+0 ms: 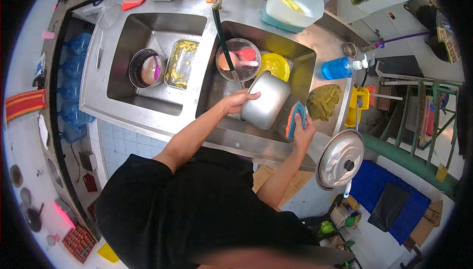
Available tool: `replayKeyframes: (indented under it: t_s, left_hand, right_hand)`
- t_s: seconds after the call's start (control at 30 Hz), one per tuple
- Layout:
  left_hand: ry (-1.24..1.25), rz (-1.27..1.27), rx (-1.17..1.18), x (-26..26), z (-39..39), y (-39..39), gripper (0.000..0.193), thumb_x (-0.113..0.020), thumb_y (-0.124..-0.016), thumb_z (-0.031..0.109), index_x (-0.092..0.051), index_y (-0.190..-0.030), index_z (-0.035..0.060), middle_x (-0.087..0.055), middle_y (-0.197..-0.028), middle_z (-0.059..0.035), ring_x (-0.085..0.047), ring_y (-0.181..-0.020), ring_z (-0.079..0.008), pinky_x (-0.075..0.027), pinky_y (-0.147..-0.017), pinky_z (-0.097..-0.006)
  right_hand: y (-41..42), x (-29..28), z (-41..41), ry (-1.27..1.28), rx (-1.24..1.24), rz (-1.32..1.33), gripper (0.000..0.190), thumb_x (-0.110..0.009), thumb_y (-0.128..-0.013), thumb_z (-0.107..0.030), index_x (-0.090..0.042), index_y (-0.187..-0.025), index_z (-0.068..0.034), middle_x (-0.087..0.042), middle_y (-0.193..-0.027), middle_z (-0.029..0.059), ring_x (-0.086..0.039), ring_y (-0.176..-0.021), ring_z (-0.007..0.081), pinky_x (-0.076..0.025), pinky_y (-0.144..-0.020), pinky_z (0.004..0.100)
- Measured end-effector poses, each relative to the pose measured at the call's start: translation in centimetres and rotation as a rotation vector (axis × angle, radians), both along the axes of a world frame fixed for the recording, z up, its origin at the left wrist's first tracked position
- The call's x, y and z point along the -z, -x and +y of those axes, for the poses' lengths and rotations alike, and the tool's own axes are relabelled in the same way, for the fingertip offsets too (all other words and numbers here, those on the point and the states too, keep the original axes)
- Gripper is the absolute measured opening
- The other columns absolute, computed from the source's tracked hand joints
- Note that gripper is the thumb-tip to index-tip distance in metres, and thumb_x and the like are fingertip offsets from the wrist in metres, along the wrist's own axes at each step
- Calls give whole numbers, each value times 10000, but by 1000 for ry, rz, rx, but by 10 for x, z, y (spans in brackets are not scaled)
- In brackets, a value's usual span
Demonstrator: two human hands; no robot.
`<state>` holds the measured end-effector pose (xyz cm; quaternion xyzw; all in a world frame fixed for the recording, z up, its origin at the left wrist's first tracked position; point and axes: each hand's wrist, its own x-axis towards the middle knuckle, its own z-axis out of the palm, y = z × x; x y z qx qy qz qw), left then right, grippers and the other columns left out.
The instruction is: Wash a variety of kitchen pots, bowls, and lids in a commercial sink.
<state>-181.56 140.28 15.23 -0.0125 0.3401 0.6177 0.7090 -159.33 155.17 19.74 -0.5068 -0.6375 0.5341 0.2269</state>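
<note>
My left hand (237,102) grips the rim of a silver metal pot (269,99), tilted on its side over the right sink basin (221,99). In my right hand (303,130) is a scrub brush (295,120) with a teal body and orange bristles, held just right of the pot and apart from it. A dark green hose (223,41) runs from the faucet down toward the basin. Behind the pot sit a clear round bowl (242,71) holding pink and orange utensils and a yellow bowl (276,65). The pot's inside is hidden from me.
The left basin (166,102) holds a pot (138,78) and a metal tray (181,65) with yellow scraps. On the right counter are a blue soap bottle (337,68), an olive cloth (325,102) and a plastic tub (293,8). A metal lid (342,158) hangs at the sink's right edge.
</note>
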Motion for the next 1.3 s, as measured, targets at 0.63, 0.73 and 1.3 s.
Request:
replayKeyframes:
  t_s: [0.63,0.73,1.3]
  left_hand:
    - [-250,2181,445,-141,-55,-15,378,-544,-795,99,-584,-1170,77,-669,-851,-47,-627,-844,-221,-466,-729,-363]
    - [-255,2264,471,-142,-65,-8,367,-549,-803,108,-597,-1166,87,-659,-841,-17,-617,-877,-185,-443,-750,-332]
    - [-124,2261,287,-150,-104,4,345,-631,-696,102,-669,-1038,112,-669,-807,3,-571,-810,-178,-422,-719,-324]
  right_hand:
    - [-8,80,-6,25,-112,-247,271,-698,-815,-220,-684,-941,20,-675,-746,115,-623,-679,165,-488,-658,329]
    - [-6,99,-10,-9,-177,-290,264,-690,-837,-217,-687,-975,8,-676,-749,56,-603,-644,115,-489,-598,298]
    - [15,98,-23,113,-184,-215,284,-683,-832,-187,-680,-1028,18,-676,-800,63,-603,-687,125,-490,-637,304]
